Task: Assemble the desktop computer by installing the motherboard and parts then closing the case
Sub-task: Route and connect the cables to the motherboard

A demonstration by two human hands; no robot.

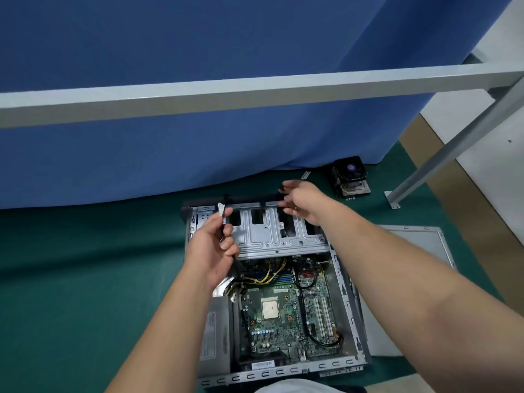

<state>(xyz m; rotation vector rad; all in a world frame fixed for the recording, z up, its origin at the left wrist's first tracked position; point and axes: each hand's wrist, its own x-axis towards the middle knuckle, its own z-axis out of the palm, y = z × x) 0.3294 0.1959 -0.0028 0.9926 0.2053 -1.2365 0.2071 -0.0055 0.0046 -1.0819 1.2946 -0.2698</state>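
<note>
We held a thin black cable (225,219) in our left hand (211,248); it ran up between the curled fingers and thumb, and a small white tag (221,207) sat on it just above the fingertips. The cable was in the air over the near left corner of the drive cage (279,232), at the far end of the open case (347,310). We judged the cable to be light and soft, so it would bend and hang wherever we did not support it. The best place to take it seemed to be close to its end, near the plug, not in the middle. Its wires are probably delicate, so a hard pull could damage them.

Our right hand (304,204) was beyond the cage, over its far edge, with the fingers spread and half bent. Something dark showed at the fingertips, maybe the other part of the cable, but we could not tell if the fingers really pinched it.

Below our left wrist lay the motherboard (283,316) with its bare CPU (270,307) and yellow wires (273,272). The cooler (350,177) stood on the green mat (85,279), well apart from the right fingers, so we judged it was not yet mounted. The side panel (411,251) lay under our right forearm.

The plug of the cable was hidden by the left fingers. Our arms covered part of the case, and the small parts beside the cooler were too small to name.
</note>
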